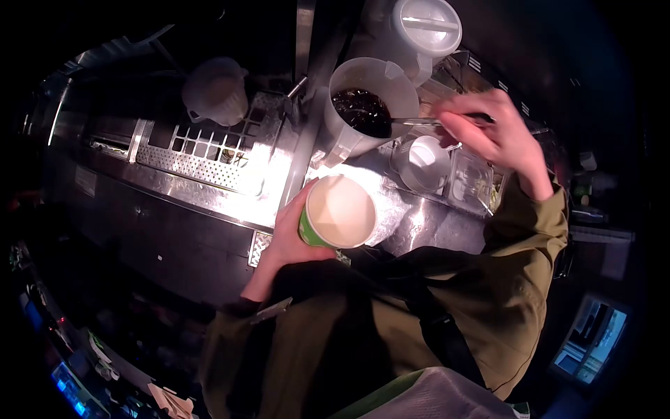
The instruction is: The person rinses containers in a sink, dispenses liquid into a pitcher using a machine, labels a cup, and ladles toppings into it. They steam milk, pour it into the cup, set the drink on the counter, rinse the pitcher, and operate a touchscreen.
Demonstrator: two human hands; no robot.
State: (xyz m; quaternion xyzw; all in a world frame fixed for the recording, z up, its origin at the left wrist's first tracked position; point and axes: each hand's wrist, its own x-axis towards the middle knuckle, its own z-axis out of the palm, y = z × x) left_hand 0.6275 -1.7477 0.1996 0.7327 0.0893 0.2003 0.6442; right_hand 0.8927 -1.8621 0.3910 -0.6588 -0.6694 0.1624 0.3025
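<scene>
My left hand [286, 234] is wrapped round a green paper cup [310, 232] with a pale inside, its open top facing up. I cannot tell whether anything lies in the cup. Beyond it stands a translucent plastic jug [342, 143] with a glossy dark mass [361, 112] inside. My right hand [488, 129], fingers closed, grips a thin metal-handled utensil [417, 122] that reaches over the jug's rim. The utensil's far end is hidden at the dark contents. Just below my right hand sits a white round container [424, 164].
A lidded translucent jug [427, 28] stands behind the open one. Clear trays [474, 183] lie on the right. To the left are a sink with a perforated metal rack [195, 167] and another plastic jug [216, 91]. A metal counter edge [202, 206] runs in front.
</scene>
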